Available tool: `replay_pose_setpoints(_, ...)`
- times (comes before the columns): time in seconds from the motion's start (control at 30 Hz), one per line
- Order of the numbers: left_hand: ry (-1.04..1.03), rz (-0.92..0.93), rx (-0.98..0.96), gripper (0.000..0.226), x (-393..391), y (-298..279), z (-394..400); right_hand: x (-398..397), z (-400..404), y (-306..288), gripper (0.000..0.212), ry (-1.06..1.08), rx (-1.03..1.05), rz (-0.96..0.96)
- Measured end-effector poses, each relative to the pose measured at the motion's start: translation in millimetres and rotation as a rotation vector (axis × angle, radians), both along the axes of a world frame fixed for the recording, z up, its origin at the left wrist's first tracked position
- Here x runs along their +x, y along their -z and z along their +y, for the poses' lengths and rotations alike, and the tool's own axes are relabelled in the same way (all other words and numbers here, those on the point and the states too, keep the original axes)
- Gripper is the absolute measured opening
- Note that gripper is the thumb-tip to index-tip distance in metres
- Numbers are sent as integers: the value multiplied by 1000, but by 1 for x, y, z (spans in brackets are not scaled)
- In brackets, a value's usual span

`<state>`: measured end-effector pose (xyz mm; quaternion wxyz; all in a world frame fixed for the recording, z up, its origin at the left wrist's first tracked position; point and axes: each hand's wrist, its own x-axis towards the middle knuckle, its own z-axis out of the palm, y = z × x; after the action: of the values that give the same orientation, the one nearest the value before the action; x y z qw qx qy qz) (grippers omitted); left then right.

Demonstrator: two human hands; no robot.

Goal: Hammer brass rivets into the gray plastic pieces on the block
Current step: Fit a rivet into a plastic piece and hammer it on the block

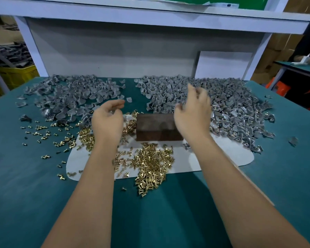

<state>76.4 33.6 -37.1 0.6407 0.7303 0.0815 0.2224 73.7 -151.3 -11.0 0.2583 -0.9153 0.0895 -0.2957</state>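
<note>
A dark brown block stands on a white mat at the table's middle, and its top is bare. My left hand hovers just left of the block with its fingers curled inward. Blur hides whether they pinch a small gray piece. My right hand is raised over the block's right end, fingers spread and blurred, nothing clearly in it. Brass rivets lie heaped in front of the block and scattered to the left. Gray plastic pieces form a left pile and a larger right pile. No hammer is in view.
The green table top extends to a white back panel under a shelf. A yellow crate stands off the left edge. Another person's arm rests on a neighbouring table at the far right. A stray gray piece lies at the right.
</note>
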Motion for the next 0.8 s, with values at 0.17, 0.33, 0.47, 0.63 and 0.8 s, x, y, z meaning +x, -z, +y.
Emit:
replay_pose_setpoints(0.17,-18,-20,-212,37,0,-7,12,-27,45,4,35,-361,-237,-218)
replay_pose_setpoints(0.33,-117,135,180,48,-2,-2,23,-47,64,21,22,-736,-438,35)
replay_pose_setpoints(0.47,-137,287,457,50,-5,1,28,-48,73,33,40,-828,-464,208)
replay_pose_setpoints(0.63,-100,240,358,47,0,5,32,-46,80,35,27,-839,-411,169)
replay_pose_setpoints(0.8,-35,10,57,35,-2,0,17,-45,77,34,6,-825,-238,93)
